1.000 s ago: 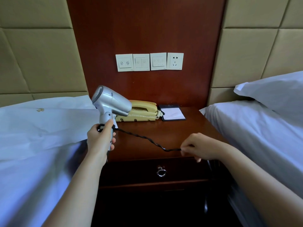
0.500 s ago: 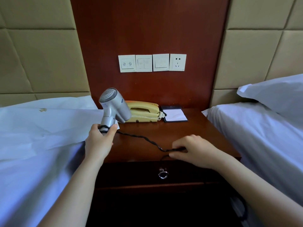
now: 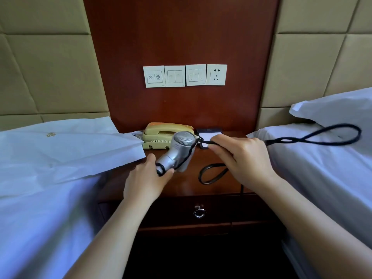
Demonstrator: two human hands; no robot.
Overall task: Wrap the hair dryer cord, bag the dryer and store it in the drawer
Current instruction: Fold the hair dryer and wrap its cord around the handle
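My left hand (image 3: 148, 178) grips the handle end of the silver hair dryer (image 3: 177, 152), which tilts up to the right above the nightstand (image 3: 185, 186). The black cord (image 3: 314, 135) runs from the handle along the dryer's body into my right hand (image 3: 241, 158), which pinches it beside the dryer's head. Beyond that hand the cord swings out in a loop over the right bed; another loop hangs under the hand. A white paper bag (image 3: 66, 150) lies on the left bed. The closed drawer (image 3: 181, 212) with a ring pull (image 3: 199, 212) is below.
A yellow telephone (image 3: 161, 135) and a notepad (image 3: 209, 133) sit at the back of the nightstand. Wall switches and a socket (image 3: 216, 74) are above. White beds flank both sides, with a pillow (image 3: 338, 105) at right.
The dryer tipped down and rightward over the nightstand. My right hand rose from the front edge to the dryer's head, drawing the cord along the body; the loose end swung over the right bed.
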